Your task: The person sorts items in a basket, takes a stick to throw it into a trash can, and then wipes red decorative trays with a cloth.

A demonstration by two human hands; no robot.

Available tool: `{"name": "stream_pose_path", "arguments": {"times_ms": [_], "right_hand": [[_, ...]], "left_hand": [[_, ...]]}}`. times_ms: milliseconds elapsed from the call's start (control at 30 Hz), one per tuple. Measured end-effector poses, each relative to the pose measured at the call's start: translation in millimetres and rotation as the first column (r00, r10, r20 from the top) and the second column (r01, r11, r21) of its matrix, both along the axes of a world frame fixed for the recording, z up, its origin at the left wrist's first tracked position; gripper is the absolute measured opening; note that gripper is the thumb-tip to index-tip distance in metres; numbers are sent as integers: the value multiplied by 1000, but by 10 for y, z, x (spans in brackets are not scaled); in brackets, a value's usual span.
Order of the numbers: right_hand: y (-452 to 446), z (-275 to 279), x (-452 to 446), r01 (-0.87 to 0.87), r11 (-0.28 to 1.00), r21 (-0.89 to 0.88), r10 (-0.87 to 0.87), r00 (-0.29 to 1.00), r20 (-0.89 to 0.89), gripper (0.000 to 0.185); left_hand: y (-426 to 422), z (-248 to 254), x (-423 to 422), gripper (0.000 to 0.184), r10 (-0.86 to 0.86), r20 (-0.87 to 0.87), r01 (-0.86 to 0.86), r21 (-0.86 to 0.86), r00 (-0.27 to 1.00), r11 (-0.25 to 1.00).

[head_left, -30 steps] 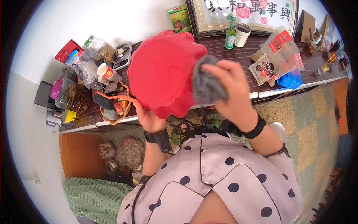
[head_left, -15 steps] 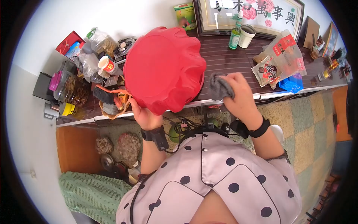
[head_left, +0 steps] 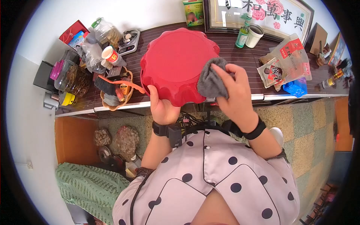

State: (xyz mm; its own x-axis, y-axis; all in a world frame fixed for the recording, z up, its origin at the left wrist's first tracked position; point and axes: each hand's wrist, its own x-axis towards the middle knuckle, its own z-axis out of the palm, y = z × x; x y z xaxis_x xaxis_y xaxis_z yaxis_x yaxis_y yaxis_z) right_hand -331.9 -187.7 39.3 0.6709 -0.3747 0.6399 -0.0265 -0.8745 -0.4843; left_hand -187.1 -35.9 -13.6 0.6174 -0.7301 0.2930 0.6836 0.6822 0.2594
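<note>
A red scalloped plastic fruit tray [head_left: 174,56] is held above the front of the dark counter, with its flat underside facing me. My left hand [head_left: 164,109] grips its lower edge, thumb on the near side and the other fingers hidden behind it. In my right hand [head_left: 238,90] is a crumpled grey cloth [head_left: 213,80], which rests against the wavy right edge of the tray. The fingers are bent over the cloth, the index finger lying along its top.
Left on the counter [head_left: 157,33] are a wicker basket [head_left: 108,107] with an orange-handled brush [head_left: 122,82], paper cups [head_left: 110,54], jars and a scale [head_left: 129,45]. Farther right stand a green bottle [head_left: 242,36], a white cup [head_left: 254,35] and plastic packets [head_left: 287,60]. A framed picture [head_left: 262,17] leans behind.
The tray has shifted right and tilted slightly away, along with my left hand. My right hand has brought the cloth from beside the tray onto its right edge.
</note>
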Motion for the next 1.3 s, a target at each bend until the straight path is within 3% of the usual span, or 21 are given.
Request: {"name": "stream_pose_path", "arguments": {"times_ms": [167,367,433,567,633,700,800,867,967,1033,1200,1300], "right_hand": [[123,-181,-49,-117,988,-100,114,993,-31,63],[26,-496,-121,-173,979,107,191,962,-194,59],[28,-381,-177,-175,976,128,197,962,-188,58],[44,-81,-232,-125,985,121,133,989,-59,57],[76,-2,-174,-95,995,35,94,995,40,59],[116,12,-95,-88,996,13,89,996,-15,60],[211,-168,58,-65,979,-191,48,995,-93,58],[232,-232,38,-117,975,-190,92,987,-133,57],[269,-428,-19,-214,958,-190,178,965,-192,51],[255,-544,-84,-361,927,-104,307,888,-342,47],[97,-243,-235,-277,960,50,281,926,-251,54],[48,53,-263,-210,978,-3,208,973,-101,59]], "left_hand": [[33,-25,75,53,100,-27,-98,81,995,992],[71,24,120,53,81,-90,-73,80,993,994],[38,78,81,54,44,-86,-38,68,995,997],[-55,112,-20,59,166,-45,-155,195,985,969],[-98,131,-94,60,162,-82,-143,202,983,969],[-136,135,-162,61,102,-99,-80,204,990,976],[-110,130,-152,62,22,-98,1,226,995,974],[-96,143,-138,63,4,-88,18,251,996,968],[-102,228,-124,63,111,-93,-87,236,989,968],[-68,275,-64,61,17,-67,-10,116,998,993],[-42,364,-53,61,64,65,-76,205,996,976],[-102,323,-118,65,97,102,-120,245,990,962]]}}
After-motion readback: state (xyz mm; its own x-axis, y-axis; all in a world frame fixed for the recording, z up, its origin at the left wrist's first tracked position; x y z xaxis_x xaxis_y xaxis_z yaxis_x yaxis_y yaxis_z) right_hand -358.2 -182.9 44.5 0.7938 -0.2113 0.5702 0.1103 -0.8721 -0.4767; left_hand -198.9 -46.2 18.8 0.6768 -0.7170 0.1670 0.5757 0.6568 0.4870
